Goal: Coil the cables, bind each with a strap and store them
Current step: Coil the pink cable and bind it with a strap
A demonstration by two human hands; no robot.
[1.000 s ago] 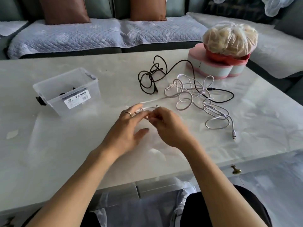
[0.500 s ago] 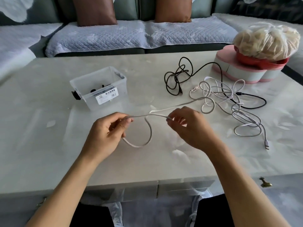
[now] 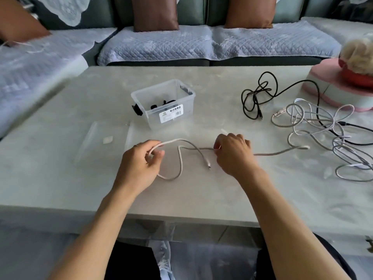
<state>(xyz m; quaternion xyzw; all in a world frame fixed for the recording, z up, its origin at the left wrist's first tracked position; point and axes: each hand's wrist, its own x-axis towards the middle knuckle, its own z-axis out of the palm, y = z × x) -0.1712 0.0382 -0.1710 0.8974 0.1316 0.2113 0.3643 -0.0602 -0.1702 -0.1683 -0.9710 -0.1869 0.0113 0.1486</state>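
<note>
While both forearms reach over a pale marble-look table (image 3: 60,178), a person works a pale cable (image 3: 179,158) between two hands. The left hand (image 3: 139,164) curls its fingers and thumb around one part of the cable, which loops down onto the tabletop below that hand. The right hand (image 3: 234,154) pinches the same cable farther along; from there the cord trails right across the table toward a loose tangle of white cables (image 3: 323,134). One plug end of the held cable lies on the table between the hands, close to the right one. A black cable (image 3: 256,98) sits in an untidy heap behind the right hand, its tail running under and through the white tangle. A clear plastic box (image 3: 167,104) with a white label stands behind the hands, well apart from them, with dark items inside that are too small to identify. A pink stand (image 3: 327,87) at the right edge carries a red bowl. A sofa (image 3: 161,43) with quilted covers and brown cushions runs behind the table.
</note>
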